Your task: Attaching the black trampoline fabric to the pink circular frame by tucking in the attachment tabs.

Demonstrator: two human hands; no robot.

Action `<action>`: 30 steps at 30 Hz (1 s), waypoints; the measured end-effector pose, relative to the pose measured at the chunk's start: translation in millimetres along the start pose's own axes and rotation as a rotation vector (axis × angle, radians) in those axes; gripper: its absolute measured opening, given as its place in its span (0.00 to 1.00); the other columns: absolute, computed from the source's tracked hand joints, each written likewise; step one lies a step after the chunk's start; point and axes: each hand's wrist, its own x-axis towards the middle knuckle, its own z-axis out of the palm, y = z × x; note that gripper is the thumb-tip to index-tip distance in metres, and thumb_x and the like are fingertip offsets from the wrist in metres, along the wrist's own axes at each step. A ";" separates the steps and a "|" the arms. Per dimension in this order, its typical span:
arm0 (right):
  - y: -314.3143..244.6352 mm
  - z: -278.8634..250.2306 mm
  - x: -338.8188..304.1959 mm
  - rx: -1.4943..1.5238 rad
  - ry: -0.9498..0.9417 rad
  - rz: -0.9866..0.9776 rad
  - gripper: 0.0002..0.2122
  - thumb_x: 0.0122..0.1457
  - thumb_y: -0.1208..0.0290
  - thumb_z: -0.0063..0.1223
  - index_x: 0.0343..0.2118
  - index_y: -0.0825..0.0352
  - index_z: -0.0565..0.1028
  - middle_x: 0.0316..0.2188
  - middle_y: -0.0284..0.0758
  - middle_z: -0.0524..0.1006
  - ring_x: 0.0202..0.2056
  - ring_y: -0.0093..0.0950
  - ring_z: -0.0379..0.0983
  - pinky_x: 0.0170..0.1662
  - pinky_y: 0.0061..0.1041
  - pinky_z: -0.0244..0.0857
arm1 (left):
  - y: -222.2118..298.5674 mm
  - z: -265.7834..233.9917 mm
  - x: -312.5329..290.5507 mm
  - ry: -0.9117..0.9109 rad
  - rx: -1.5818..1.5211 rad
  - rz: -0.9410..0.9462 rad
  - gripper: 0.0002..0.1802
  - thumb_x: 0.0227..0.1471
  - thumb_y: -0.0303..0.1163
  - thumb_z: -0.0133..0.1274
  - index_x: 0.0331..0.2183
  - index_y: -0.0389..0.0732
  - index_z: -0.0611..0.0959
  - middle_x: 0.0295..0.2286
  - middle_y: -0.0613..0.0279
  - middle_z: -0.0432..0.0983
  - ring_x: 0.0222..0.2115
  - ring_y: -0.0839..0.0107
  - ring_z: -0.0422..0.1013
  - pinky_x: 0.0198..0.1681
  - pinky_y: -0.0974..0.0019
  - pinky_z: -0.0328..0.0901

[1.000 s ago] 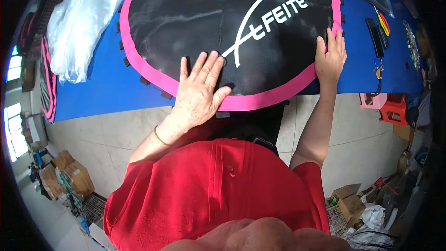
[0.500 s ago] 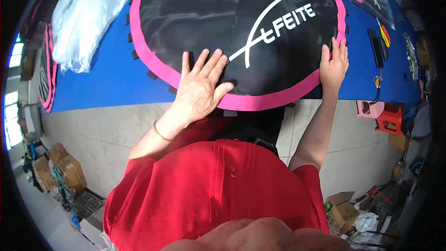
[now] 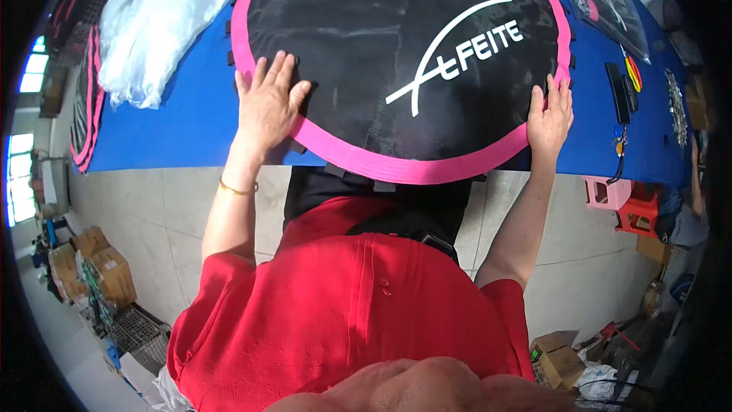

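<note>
A big round black mat with a pink border and short black tabs around its rim lies flat on a blue table. White lettering and a curved white line mark its right half. Its near edge reaches slightly past the table's front edge. My left hand rests on the near left part of the pink border, fingers stretched onto the black fabric and thumb pointing right. At the right border, my right hand lies with its fingers extended along the pink band. Neither hand grips anything.
Clear plastic bags are heaped at the left of the table. A clear bag of black and pink pieces, black tools and a yellow-red tool lie right. Plastic stools and cardboard boxes stand on the floor.
My left hand has moved left and away from me, from the black fabric to the left border. My right hand stays on the right border. The mat sits slightly further right in view.
</note>
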 end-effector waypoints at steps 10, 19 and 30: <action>0.2 1.5 4.0 -0.010 -0.020 0.022 0.25 0.72 0.51 0.53 0.68 0.57 0.75 0.73 0.47 0.66 0.74 0.47 0.58 0.77 0.48 0.46 | 70.5 -3.8 49.0 -0.052 -0.109 0.238 0.40 0.72 0.60 0.43 0.71 0.40 0.69 0.72 0.50 0.61 0.73 0.48 0.56 0.75 0.30 0.45; 0.4 -0.7 1.5 -0.001 0.009 -0.014 0.24 0.72 0.52 0.55 0.65 0.60 0.78 0.72 0.49 0.68 0.73 0.49 0.61 0.75 0.48 0.50 | 54.0 -26.8 -27.1 -0.084 -0.084 0.294 0.36 0.72 0.53 0.49 0.70 0.41 0.70 0.71 0.51 0.64 0.71 0.45 0.60 0.74 0.30 0.46; -4.4 -0.7 0.8 0.003 0.032 -0.036 0.24 0.72 0.53 0.55 0.65 0.61 0.78 0.71 0.50 0.69 0.72 0.50 0.62 0.74 0.48 0.51 | 86.2 -28.4 -41.5 -0.139 -0.158 0.384 0.39 0.71 0.57 0.48 0.71 0.43 0.69 0.72 0.52 0.63 0.72 0.45 0.58 0.75 0.30 0.44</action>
